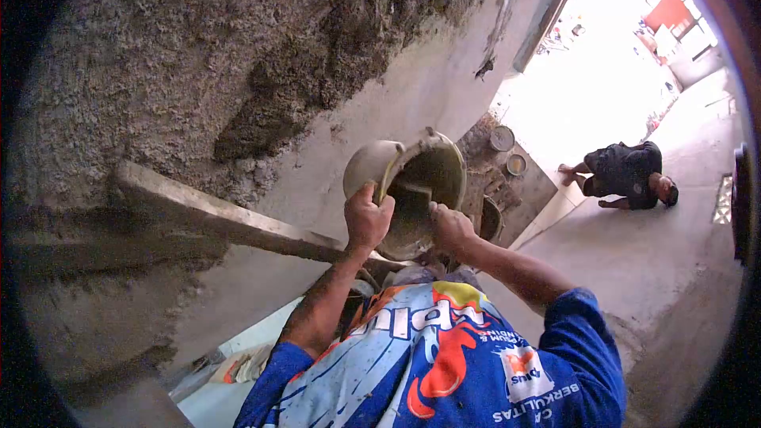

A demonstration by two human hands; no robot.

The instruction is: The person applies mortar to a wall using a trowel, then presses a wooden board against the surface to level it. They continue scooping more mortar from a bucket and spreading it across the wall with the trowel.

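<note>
My left hand (369,220) is closed on the near-left rim of a pale, rounded bucket (369,165), whose mouth is tilted towards me. Grey wet mortar coats its inside. My right hand (453,231) grips the handle of a trowel (414,190), and the trowel's flat blade reaches into the bucket. How much mortar lies under the blade is hard to see. Both hands are in front of my body, close to the wall.
Rough, part-plastered wall (158,71) rises on the left, with a wooden plank (230,215) slanting along it. Below right are small buckets (502,139) and a dark tub (491,220). Another person (630,174) in dark clothes is at the right, near the pale floor's bright far area.
</note>
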